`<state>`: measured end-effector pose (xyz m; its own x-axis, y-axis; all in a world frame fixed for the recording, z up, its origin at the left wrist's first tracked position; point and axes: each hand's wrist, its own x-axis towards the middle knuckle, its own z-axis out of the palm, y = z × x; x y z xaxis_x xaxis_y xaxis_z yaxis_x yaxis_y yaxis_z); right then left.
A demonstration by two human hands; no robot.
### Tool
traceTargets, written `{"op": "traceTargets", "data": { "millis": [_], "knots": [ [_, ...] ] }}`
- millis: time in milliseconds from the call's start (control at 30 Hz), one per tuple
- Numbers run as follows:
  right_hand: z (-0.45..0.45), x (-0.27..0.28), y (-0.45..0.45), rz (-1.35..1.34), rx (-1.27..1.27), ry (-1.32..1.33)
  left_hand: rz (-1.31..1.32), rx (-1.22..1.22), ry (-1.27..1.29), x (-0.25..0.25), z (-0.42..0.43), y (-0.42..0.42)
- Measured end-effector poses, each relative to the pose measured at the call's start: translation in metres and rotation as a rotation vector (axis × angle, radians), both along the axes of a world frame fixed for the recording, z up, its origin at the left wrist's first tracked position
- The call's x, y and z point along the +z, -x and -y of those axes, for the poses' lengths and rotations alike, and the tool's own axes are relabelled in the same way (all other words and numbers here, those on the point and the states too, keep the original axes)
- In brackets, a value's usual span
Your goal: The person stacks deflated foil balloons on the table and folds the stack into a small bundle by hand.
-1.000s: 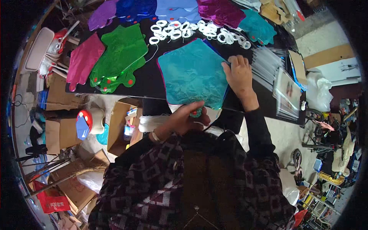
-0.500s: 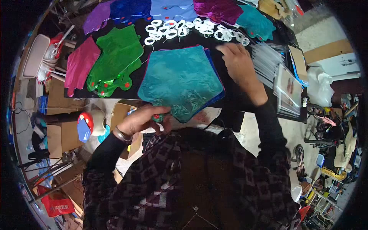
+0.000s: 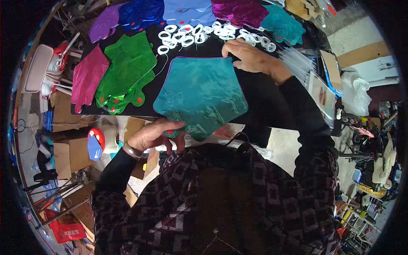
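A teal foil sheet [image 3: 199, 93], with thin purple edges of other sheets showing under it, lies at the table's front edge and overhangs it. My left hand [image 3: 159, 135] pinches its lower left corner, where a red dot shows. At the sheet's upper right corner, my right hand [image 3: 246, 56] has its thumb and fingers bent around the edge; how firmly they grip is unclear. White ribbon rings [image 3: 187, 40] lie just behind. Green foil sheets [image 3: 127, 63] and a pink foil sheet [image 3: 90, 76] are on the left.
Purple [image 3: 104, 23], blue [image 3: 142, 15], light blue [image 3: 187, 10], magenta [image 3: 240, 12] and teal foil pieces [image 3: 284, 25] line the back. Clear plastic sleeves [image 3: 299, 63] lie at the right of the black table [image 3: 272, 102]. Below are cardboard boxes [image 3: 72, 157] and a red-and-white stool [image 3: 104, 140].
My left hand has moved left with the teal sheet, which has turned. My right hand has moved up and inward to the sheet's upper right corner.
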<state>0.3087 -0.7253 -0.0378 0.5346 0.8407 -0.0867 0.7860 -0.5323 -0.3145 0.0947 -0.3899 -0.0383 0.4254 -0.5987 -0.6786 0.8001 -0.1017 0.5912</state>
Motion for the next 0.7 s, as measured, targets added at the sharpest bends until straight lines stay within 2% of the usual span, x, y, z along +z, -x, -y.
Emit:
{"op": "traceTargets", "data": {
  "millis": [133,300,467,700],
  "knots": [
    [-0.001,-0.012,0.004,0.055,-0.047,-0.245,0.000,0.025,0.002,0.003,0.003,0.001],
    [-0.001,-0.002,0.004,0.007,0.011,-0.129,0.013,0.069,-0.029,0.004,0.006,0.003],
    [0.006,-0.001,0.012,0.014,-0.016,-0.170,-0.005,0.126,-0.041,0.013,0.014,0.003],
    [0.004,-0.010,0.019,0.095,-0.039,-0.279,0.043,0.088,0.001,-0.002,0.014,0.004]
  ]
}}
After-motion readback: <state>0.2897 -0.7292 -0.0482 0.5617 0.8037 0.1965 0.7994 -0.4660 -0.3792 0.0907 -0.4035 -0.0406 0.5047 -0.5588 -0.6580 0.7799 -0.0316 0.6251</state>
